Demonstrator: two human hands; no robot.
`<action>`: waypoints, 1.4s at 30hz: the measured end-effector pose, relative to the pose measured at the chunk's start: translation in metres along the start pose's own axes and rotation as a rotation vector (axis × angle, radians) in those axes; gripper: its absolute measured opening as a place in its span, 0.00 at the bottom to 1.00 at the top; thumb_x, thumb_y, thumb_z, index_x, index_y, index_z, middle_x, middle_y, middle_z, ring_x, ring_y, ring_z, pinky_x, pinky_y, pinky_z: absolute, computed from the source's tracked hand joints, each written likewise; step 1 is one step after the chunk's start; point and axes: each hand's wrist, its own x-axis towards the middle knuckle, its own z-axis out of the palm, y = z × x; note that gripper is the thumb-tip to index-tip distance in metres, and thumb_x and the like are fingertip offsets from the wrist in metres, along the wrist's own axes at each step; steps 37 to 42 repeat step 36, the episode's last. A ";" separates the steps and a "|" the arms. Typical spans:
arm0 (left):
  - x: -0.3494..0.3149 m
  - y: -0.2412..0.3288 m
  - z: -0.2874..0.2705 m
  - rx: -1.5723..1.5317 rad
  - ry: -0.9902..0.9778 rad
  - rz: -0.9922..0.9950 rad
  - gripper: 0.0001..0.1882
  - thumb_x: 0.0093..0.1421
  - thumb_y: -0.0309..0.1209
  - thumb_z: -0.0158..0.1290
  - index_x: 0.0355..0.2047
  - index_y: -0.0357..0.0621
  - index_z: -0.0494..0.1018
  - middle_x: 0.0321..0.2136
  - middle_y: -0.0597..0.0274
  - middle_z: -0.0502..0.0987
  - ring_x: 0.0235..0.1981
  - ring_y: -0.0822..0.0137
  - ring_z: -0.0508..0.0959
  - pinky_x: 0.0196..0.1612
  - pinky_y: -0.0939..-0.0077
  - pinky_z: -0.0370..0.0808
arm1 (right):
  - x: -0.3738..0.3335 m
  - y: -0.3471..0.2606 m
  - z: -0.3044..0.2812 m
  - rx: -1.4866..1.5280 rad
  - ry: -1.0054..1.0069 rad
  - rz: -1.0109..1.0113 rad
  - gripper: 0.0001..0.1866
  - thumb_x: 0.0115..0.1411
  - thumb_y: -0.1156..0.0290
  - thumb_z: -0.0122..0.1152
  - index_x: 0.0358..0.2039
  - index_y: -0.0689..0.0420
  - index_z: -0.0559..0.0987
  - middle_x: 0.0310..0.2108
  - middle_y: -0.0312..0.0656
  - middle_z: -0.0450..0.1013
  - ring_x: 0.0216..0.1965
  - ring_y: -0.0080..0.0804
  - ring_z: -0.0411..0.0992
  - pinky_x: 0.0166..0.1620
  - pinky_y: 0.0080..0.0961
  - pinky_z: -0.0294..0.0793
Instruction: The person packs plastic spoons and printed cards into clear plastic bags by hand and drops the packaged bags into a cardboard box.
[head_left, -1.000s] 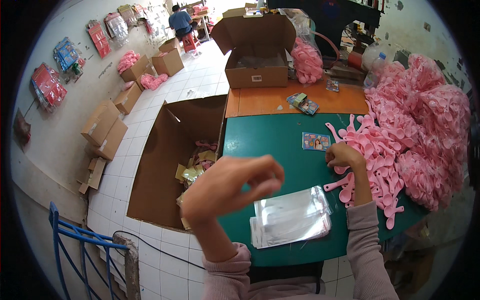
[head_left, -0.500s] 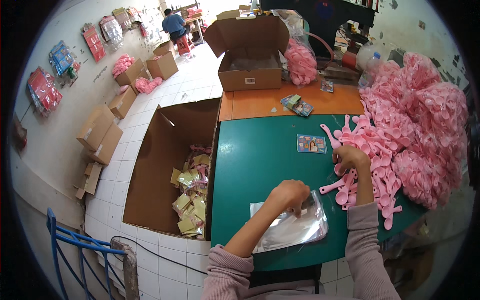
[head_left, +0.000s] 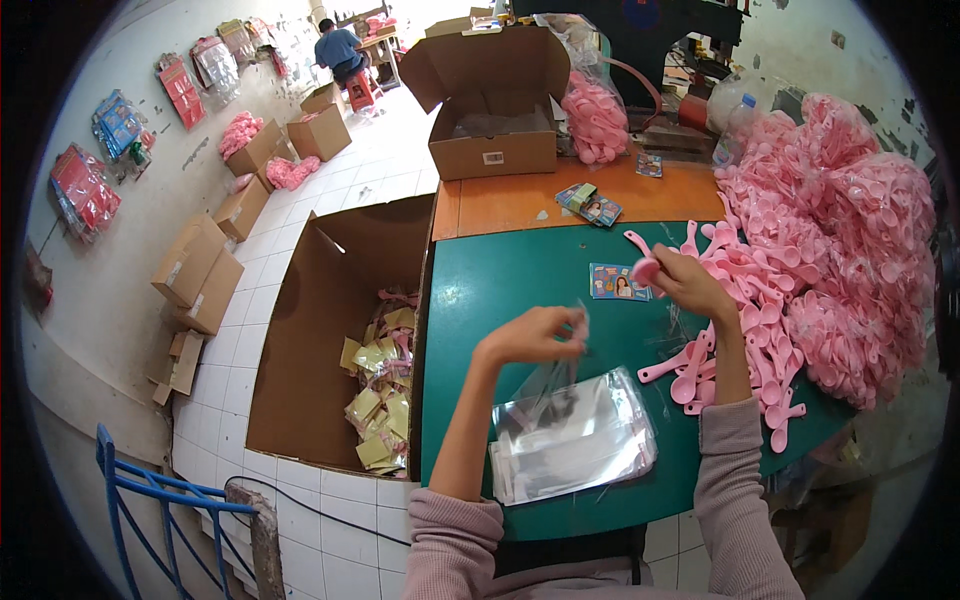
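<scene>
My left hand (head_left: 535, 335) is pinched on the top of a clear plastic bag (head_left: 553, 380), which hangs above a stack of clear bags (head_left: 590, 445) on the green table. Farther right, my right hand (head_left: 692, 284) is closed on a pink plastic spoon (head_left: 645, 269), its handle pointing up and left. Just below that spoon lies a small stack of printed cards (head_left: 608, 281), partly covered by the hand. Loose pink spoons (head_left: 755, 345) are heaped beside my right forearm.
Bagged pink spoons (head_left: 860, 240) rise high on the right. Left of the table stands a deep cardboard box (head_left: 310, 350) holding packed pieces. Another open box (head_left: 495, 158) and banded cards (head_left: 590, 205) sit on the orange surface. A person (head_left: 340, 50) sits far back.
My left hand has risen from the bag stack, lifting one bag. My right hand has moved up and slightly left from the spoon heap with a spoon in it.
</scene>
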 end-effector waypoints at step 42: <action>-0.027 -0.011 0.003 -0.655 0.455 -0.306 0.22 0.53 0.29 0.55 0.47 0.39 0.65 0.31 0.60 0.77 0.35 0.75 0.75 0.40 0.85 0.69 | 0.019 -0.072 0.058 0.533 0.204 0.087 0.15 0.54 0.73 0.57 0.36 0.59 0.60 0.20 0.40 0.73 0.20 0.22 0.73 0.24 0.16 0.71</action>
